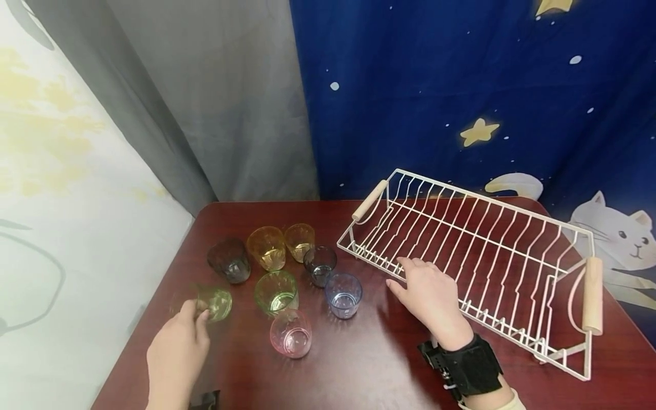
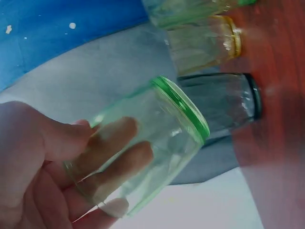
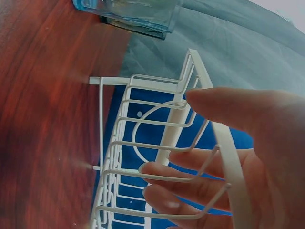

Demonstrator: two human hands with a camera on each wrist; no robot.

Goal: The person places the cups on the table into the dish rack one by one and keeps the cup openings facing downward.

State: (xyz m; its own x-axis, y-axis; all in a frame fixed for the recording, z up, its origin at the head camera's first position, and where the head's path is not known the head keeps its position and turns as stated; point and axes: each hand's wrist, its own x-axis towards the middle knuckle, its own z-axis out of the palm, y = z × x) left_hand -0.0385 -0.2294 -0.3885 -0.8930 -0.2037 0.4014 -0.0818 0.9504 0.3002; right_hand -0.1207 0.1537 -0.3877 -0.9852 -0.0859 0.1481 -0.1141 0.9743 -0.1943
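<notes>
My left hand (image 1: 179,347) holds a green glass (image 2: 143,143) tilted at the left side of the table, thumb on one side and fingers behind it. Just beyond that glass sits a dark grey glass (image 1: 229,261). On the right, my right hand (image 1: 430,290) is at the front rail of a white wire dish rack (image 3: 200,71). Its thumb lies at the rail on the outer side, while the fingers reach in behind the wires. A blue glass (image 1: 343,297) stands left of this hand.
Between the hands are a pink glass (image 1: 291,336), another green glass (image 1: 277,291), an amber glass (image 1: 266,247), a pale yellow glass (image 1: 300,242) and a smaller dark glass (image 1: 320,266). The rack's wooden handle (image 1: 593,296) is near the right table edge. Curtains (image 1: 246,102) hang behind.
</notes>
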